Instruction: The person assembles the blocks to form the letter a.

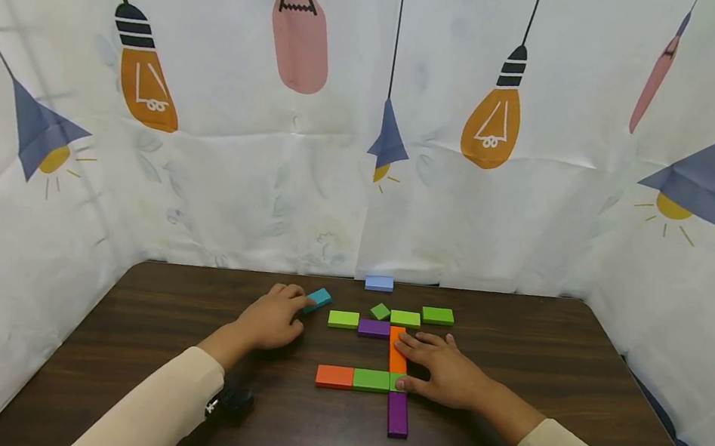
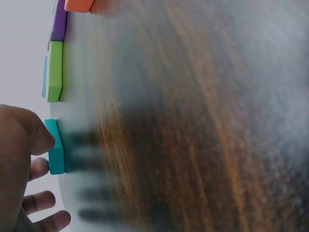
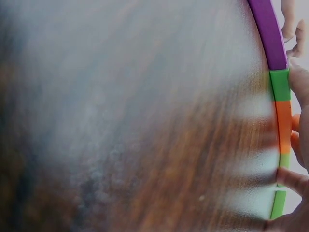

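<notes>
Your left hand (image 1: 272, 316) was at the left of the blocks, a fingertip at the near end of the teal block (image 1: 322, 299). Its thumb stood off from the other fingers, so you had that grip apart. The teal block lay aslant on the worktop (image 1: 192, 322), to the left of the lime block (image 1: 344, 319) and apart from it.

Your right hand (image 1: 446, 373) had its fingers spread and its grip apart too. Its fingertips reached the right edge of the orange block (image 1: 398, 347), and your thumb rested on the small green block (image 1: 393, 381). The orange block ran toward you from the right end of the short purple block (image 1: 374, 329) to that small green one. From there the long purple block (image 1: 397, 415) pointed your way, while the middle green block (image 1: 371, 380) and the red-orange block (image 1: 334, 377) made a touching row to the left.

Past the short purple block you had a green diamond-turned block (image 1: 380, 311) and two more green blocks (image 1: 437, 316) toward the right. The light blue block (image 1: 379, 283) lay at the far edge, in front of a pale cloth (image 1: 306, 200) printed with hanging lamps.
</notes>
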Motion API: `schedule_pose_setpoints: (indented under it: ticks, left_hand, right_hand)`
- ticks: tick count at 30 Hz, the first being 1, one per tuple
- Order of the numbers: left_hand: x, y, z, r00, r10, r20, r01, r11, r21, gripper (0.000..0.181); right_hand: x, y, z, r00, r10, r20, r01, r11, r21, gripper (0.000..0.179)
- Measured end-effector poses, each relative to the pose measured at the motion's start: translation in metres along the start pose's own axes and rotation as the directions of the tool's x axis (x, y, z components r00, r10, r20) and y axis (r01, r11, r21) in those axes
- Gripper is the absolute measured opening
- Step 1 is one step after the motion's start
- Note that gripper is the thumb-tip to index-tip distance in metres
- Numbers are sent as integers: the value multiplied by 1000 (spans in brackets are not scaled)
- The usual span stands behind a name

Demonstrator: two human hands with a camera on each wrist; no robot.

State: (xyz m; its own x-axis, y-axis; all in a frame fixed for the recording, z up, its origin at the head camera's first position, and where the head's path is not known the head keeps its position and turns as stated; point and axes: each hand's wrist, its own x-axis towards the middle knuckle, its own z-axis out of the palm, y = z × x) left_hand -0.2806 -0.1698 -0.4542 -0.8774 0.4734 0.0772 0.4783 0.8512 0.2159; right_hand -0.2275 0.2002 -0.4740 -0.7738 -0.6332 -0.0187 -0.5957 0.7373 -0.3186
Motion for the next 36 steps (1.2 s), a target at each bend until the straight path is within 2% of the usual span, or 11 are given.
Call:
schedule_pose_setpoints:
  ticks: [9,17,24,30,36]
  left_hand:
    - [4,-2,4,999,39,-30,-39,999,-7,39]
    - [7,-7,6,999,28,-44,-31,997,-65,48]
    - [9,-11,7,999,34,-22,-35,999,-29,45]
    - [9,-10,6,996,64,-55,-62,998,33,40]
    - [9,-11,6,997,67,-26,-67,998,-16,43]
  right_hand:
    - [0,0,0,1000,-1,-1,1,1000,1,82]
    - [-2,-1,-1,1000,0,4,0,1000,19,80]
    - [-2,-1,0,1000,0,3,0,1000,14,80]
    - [-2,-1,0,1000,-1,-2,1,1000,7,81]
    - [-2,-1,0,1000,-5,-2,5,1000,2,80]
